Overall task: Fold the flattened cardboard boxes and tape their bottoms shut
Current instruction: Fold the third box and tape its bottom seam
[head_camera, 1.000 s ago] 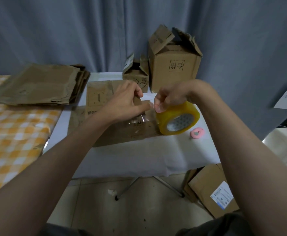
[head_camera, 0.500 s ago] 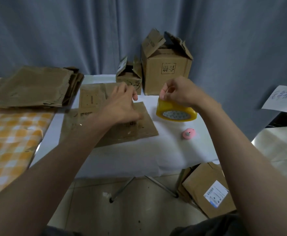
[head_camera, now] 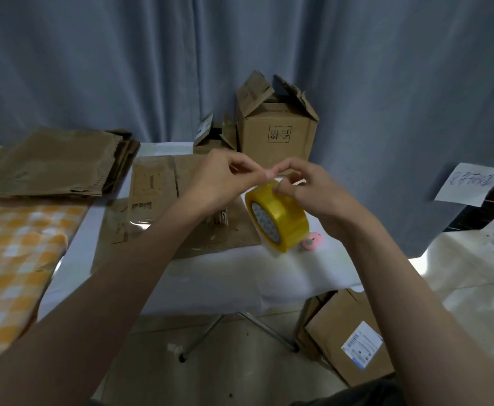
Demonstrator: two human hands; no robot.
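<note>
**Hands lifting a roll of yellow tape above flattened boxes**

Seen from a head camera, looking down along two bare forearms. Right hand (head_camera: 313, 189) curled over the top of a yellow tape roll (head_camera: 278, 219), holding it tilted in the air above the surface (head_camera: 219, 276), which is draped in white cloth. Left hand (head_camera: 222, 183) raised just left of the roll, fingertips pinched together at the roll's top edge, meeting the right hand's fingertips; whether a tape end sits between them cannot be told.

Below the hands, a flattened cardboard box (head_camera: 158, 218) lying flat on the white cloth, partly hidden by the left forearm. Just right of the roll and lower, a small pink round object (head_camera: 313, 240) on the cloth.

Far side of the surface: a large folded box (head_camera: 278, 133) standing upright with top flaps open, and a smaller open box (head_camera: 213, 136) touching its left side.

Far left: a stack of flattened boxes (head_camera: 55, 162) on an orange checked cloth (head_camera: 14, 244).

Near right, on the floor: another cardboard box (head_camera: 348, 335) with a white label. Far right: a sheet of paper (head_camera: 468, 184) with handwriting. Behind everything, a grey-blue curtain (head_camera: 122, 63).
</note>
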